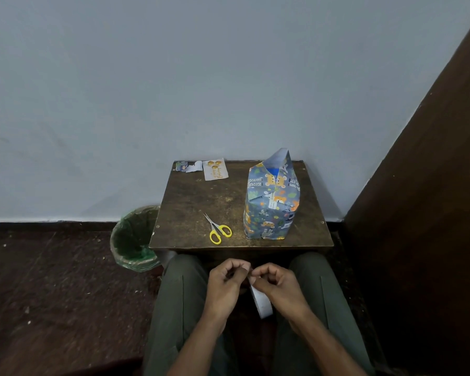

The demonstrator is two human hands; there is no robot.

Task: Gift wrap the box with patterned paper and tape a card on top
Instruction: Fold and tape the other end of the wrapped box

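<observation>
My left hand and right hand pinch a white tape roll over my lap. On the worktop: wrapped box, top flap open; card at rear; scissors.

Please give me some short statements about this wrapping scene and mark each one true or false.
1. The yellow-handled scissors lie on the brown wooden table. True.
2. The box wrapped in blue patterned paper is fully closed at its far end. False: that end's paper stands open.
3. Both hands, left and right, work a white tape roll over the lap. True.
4. The pale gift card is taped on the box. False: it lies on the table's far edge.
</observation>
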